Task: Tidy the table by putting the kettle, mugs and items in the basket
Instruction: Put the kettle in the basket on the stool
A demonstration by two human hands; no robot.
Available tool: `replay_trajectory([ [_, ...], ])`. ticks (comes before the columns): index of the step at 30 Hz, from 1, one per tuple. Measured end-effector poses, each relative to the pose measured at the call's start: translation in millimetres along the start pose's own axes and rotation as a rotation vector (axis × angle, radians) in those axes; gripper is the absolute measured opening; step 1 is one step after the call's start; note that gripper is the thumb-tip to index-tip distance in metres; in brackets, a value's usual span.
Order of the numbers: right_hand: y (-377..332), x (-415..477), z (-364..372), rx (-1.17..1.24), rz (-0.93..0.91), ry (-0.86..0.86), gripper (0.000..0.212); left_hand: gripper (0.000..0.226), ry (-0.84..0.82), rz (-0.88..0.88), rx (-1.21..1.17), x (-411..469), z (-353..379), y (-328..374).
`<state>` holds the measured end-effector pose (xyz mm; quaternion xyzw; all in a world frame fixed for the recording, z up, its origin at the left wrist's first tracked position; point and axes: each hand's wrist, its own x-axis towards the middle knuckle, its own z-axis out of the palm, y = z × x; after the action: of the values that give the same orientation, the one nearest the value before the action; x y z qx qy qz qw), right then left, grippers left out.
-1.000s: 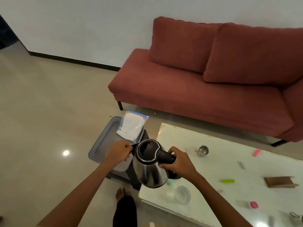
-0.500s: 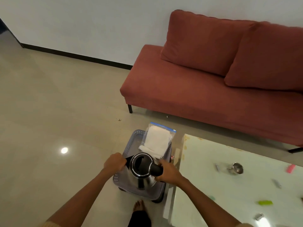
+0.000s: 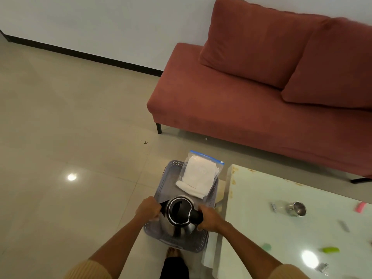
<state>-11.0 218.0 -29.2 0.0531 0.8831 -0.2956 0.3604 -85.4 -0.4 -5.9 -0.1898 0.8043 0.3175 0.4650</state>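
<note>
right hand [image 3: 209, 217] wrapped around the black handle of the kettle [image 3: 178, 218], at 3 o'clock of the body. left hand [image 3: 149, 208] closed on the spout side at 9 o'clock, pinching what looked like the black lip there. held upright between both, lid end facing the camera.

carried over from above the bench edge a second before, and by now brought down into the near end of the grey basket [image 3: 198, 244], at roughly 6 o'clock within it. could not tell whether the base was already resting on the basket floor or hanging just above it; walls hid the bottom. neither grip loosened yet.

bagged white cloth [image 3: 198, 174] leaning at the far end of the basket, around 12 to 1 o'clock from the kettle, near it, contact uncertain. basket down on the floor [image 3: 60, 117], just beside the bench [image 3: 251, 198] corner.

meant, as a judgement, that the kettle step was nearly done: only letting go remained, with a check that it stood steady and did not tip against the bag.

left out on the bench at 3 o'clock of the basket: a steel mug [image 3: 298, 208], a pink item [image 3: 361, 207], a green item [image 3: 330, 250], a small metal piece [image 3: 323, 266], and other bits too blurred to name. most of the tidying still ahead, judged from that.
</note>
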Motion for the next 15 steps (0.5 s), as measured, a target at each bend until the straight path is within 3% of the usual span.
replay_trajectory([
  [2, -2, 1, -1, -0.023, -0.002, -0.034, 0.060, 0.020, -0.009, -0.042, -0.103, -1, -1, -1],
  [5, -5, 0, -9, -0.036, 0.013, -0.121, 0.061, 0.024, -0.001, -0.017, 0.133, 1, -6, -2],
  [9, 3, 5, -45, 0.099, 0.054, -0.204, 0.036, 0.017, -0.039, 0.076, 0.252, -2, -24, 20],
  [13, 13, 31, -94, 0.290, 0.161, 0.130, 0.024, 0.002, 0.068, 0.306, 0.193, 6, -34, 50],
  [15, 20, 52, -112, 0.326, 0.234, 0.353, 0.022, 0.008, 0.108, 0.353, 0.111, 13, -33, 60],
])
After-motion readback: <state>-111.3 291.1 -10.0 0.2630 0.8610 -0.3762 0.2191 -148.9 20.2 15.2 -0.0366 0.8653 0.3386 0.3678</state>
